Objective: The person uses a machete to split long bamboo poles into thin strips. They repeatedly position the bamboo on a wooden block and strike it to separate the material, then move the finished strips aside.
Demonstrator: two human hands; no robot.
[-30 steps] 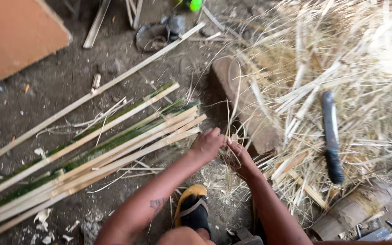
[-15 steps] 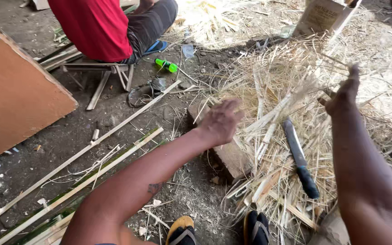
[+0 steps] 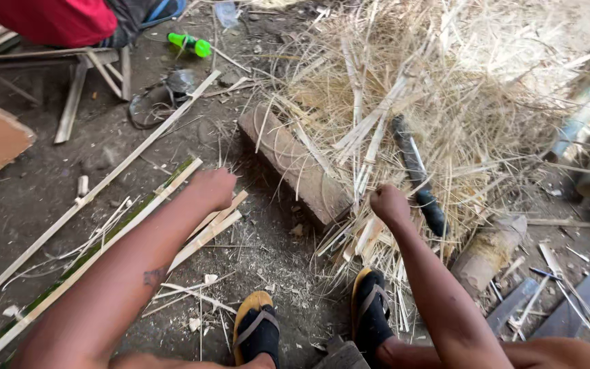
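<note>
Left hand (image 3: pixel 212 188) fisted over bamboo strips (image 3: pixel 206 229), grip unclear, right hand (image 3: pixel 389 203) fisted beside machete (image 3: pixel 418 174)

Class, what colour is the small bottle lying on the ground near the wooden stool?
Bright green bottle, clearest in the head view.

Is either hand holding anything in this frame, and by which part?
It cannot be told for sure. The left hand is closed over the ends of the bamboo strips; the right hand is a fist above the straw pile, nothing visible in it.
</note>
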